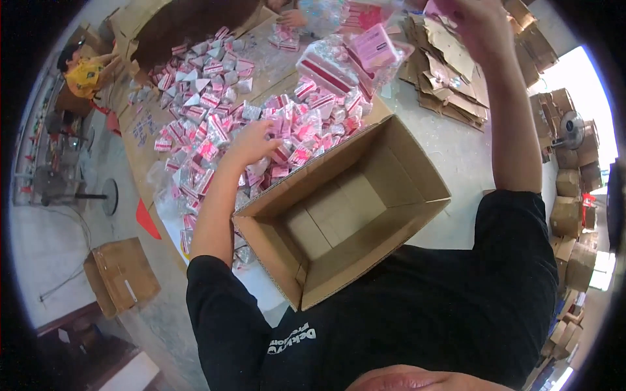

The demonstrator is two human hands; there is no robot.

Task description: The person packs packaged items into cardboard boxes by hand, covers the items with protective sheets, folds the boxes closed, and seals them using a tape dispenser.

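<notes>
A long wooden counter (140,153) in a workshop carries a heap of small pink-and-white packets (306,127), with an open, empty cardboard box (345,212) just in front of the heap. The left hand (251,143) rests on the heap beside the box, fingers curled onto packets. The right hand (473,26), raised above the box, grips a clear bag of pink packets (365,55); flattened cartons (450,72) lie beyond the box.
</notes>
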